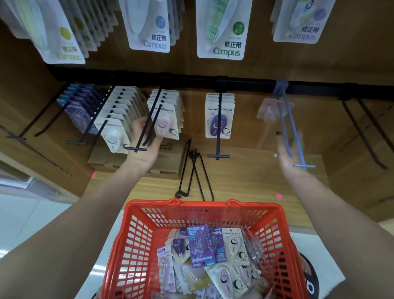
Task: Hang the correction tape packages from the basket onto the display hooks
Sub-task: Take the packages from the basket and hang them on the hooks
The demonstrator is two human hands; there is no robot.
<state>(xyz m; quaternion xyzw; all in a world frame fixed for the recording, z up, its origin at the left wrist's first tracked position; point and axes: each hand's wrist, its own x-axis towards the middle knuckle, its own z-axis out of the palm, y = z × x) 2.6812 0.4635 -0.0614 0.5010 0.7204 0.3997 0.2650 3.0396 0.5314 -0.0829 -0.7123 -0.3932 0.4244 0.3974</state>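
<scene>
An orange-red basket (136,234) sits low in the middle, holding several correction tape packages (206,252). My left hand (144,144) reaches up, palm up, and grips the front pink package (168,123) on a black hook (152,116) carrying a row of the same packages. My right hand (288,152) is raised, blurred, with fingers spread and nothing in it, just under a bluish hook (288,126). A single pink package (268,110) hangs blurred at the back of that hook.
Other hooks on the black rail (244,82) hold purple packages (218,120), white ones (120,116) and dark purple ones (80,105). Two bare hooks (371,138) stick out at right. Loose hooks (193,168) and a cardboard box (168,163) lie on the wooden shelf. Larger Campus packages (222,20) hang above.
</scene>
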